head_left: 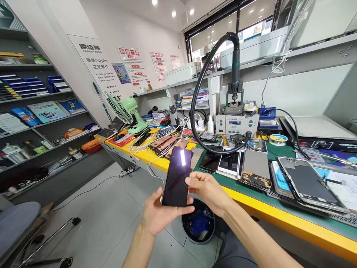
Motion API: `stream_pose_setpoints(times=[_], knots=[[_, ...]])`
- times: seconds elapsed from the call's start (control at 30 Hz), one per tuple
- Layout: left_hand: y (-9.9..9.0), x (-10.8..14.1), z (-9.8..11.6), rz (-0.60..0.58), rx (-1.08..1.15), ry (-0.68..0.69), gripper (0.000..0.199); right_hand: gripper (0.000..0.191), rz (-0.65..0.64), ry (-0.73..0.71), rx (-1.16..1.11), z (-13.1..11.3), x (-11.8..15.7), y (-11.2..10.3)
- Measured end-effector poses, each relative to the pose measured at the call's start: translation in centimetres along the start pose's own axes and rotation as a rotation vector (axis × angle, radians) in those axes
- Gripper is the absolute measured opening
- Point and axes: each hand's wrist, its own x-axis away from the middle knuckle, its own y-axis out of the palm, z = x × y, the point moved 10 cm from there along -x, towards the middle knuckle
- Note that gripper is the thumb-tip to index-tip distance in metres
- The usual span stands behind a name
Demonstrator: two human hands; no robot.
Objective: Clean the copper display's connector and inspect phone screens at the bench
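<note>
A black phone (177, 180) with a dark, glossy screen is held upright in front of the bench edge, and a bright light reflects near its top. My left hand (160, 214) cradles its lower end from below and the left side, fingers wrapped behind it. On the phone's right edge, my right hand (205, 186) grips with the thumb on the front and the other fingers behind. Both hands are over the floor, just off the yellow table edge.
On the green mat lie phones (209, 162), a white-framed phone (229, 163) and opened tablets (309, 182). A black hose (195, 100) arches from the grey soldering station (237, 124). A green fan (134, 113) stands left. Below the hands is a bin (184, 223).
</note>
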Motion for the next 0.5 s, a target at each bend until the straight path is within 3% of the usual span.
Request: stream_pose_setpoints(times=[0.13,0.3,0.4,0.5], knots=[[-0.5,1.3,-0.5,-0.113,-0.026,0.010,0.065,0.030,-0.107,0.074,-0.022,2.3,0.6,1.8],[-1.6,3.3,-0.4,-0.133,-0.013,0.045,0.059,0.037,-0.184,0.137,-0.024,4.2,0.4,4.1],[-2.2,4.4,-0.1,-0.104,-0.012,0.065,0.052,0.040,-0.202,0.162,-0.006,5.0,0.1,5.2],[-3.3,5.4,0.6,0.017,-0.100,0.091,0.049,0.040,-0.158,0.154,0.046,5.7,-0.2,5.4]])
